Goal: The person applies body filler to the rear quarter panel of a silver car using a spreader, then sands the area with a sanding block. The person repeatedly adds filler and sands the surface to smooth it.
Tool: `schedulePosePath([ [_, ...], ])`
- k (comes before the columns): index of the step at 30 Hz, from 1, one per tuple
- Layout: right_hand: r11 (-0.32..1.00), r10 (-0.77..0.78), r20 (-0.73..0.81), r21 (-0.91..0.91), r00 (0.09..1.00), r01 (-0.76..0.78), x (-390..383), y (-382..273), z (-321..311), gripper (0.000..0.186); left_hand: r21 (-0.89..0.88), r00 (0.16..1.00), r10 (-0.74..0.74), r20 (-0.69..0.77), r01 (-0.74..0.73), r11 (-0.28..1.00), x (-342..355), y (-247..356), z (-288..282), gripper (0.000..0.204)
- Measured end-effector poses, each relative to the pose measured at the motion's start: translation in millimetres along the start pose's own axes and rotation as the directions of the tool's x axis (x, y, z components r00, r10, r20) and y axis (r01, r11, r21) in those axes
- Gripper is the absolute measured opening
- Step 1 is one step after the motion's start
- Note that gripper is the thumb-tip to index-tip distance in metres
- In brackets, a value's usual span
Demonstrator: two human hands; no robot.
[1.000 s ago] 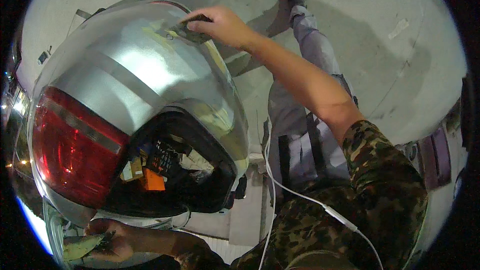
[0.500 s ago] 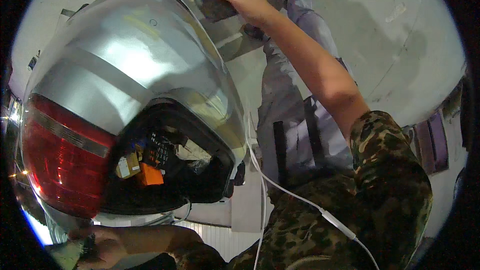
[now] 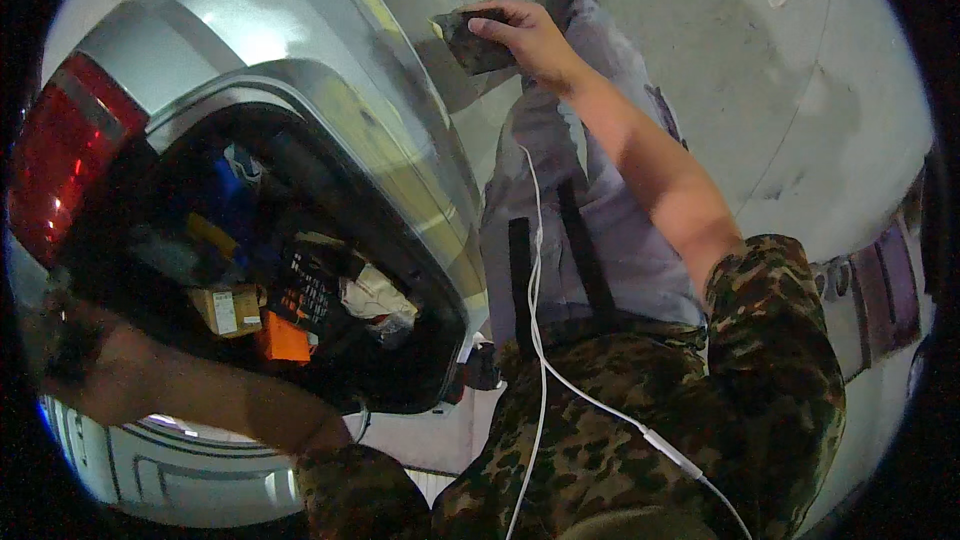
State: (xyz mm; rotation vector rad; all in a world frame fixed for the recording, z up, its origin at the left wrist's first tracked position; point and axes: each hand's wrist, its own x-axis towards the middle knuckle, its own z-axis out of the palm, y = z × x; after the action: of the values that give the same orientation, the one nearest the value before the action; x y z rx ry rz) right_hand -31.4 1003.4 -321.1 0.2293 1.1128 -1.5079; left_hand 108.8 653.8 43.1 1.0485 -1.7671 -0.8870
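Note:
In my right hand (image 3: 535, 38) is a dark rectangular pad (image 3: 476, 50) with a pale greenish edge, thumb on top. It is off the car, just right of the silver rear side panel (image 3: 350, 90), which has dull yellowish patches. My left hand (image 3: 80, 345) lies in shadow at the far left, below the red tail light (image 3: 75, 150). Its fingers are too dark and blurred to show what they hold. The left forearm crosses the lower edge of the car's open boot (image 3: 400, 395).
Inside the boot are a cardboard box (image 3: 228, 310), an orange item (image 3: 285, 338), a cream cloth (image 3: 378, 296) and something blue (image 3: 235, 185). A white cable (image 3: 540, 340) hangs down over my camouflage shirt. My grey-trousered legs stand on the pale floor (image 3: 720, 60) beside the car.
My view has shifted, showing more of the boot's inside. The right hand has come away from the panel, still gripping the pad. The left hand now appears higher, in deeper shadow.

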Motion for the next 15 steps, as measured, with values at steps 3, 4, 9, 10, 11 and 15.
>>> schedulePosePath([
  [3, 0.999, -0.027, 0.007, 0.020, 1.000, 0.027, -16, 7, 1, 0.029, 0.008, 1.000, -0.010, -0.012, 0.010, 1.000, -48, -10, -14, 0.050],
  [4, 0.999, -0.033, 0.020, 0.017, 0.999, 0.033, -13, 13, 0, 0.029, -0.019, 0.994, -0.104, -0.017, 0.104, 0.994, -67, -19, -22, 0.050],
  [9, 1.000, -0.014, -0.011, -0.004, 1.000, 0.014, -35, 43, -15, 0.030, 0.230, 0.976, -0.201, -0.088, 0.216, 0.949, -179, -45, -81, 0.050],
  [10, 1.000, -0.005, -0.034, -0.010, 0.999, 0.005, -44, 48, -20, 0.031, 0.148, 0.960, -0.256, -0.112, 0.271, 0.951, -199, -47, -89, 0.051],
  [11, 1.000, -0.005, -0.069, 0.002, 0.998, 0.005, -49, 50, -23, 0.031, -0.020, 0.902, -0.387, -0.190, 0.390, 0.920, -214, -48, -93, 0.051],
  [15, 0.999, -0.031, -0.154, 0.027, 0.988, 0.036, -68, 43, -40, 0.033, -0.319, 0.755, -0.614, -0.230, 0.538, 0.780, -266, -59, -86, 0.053],
])
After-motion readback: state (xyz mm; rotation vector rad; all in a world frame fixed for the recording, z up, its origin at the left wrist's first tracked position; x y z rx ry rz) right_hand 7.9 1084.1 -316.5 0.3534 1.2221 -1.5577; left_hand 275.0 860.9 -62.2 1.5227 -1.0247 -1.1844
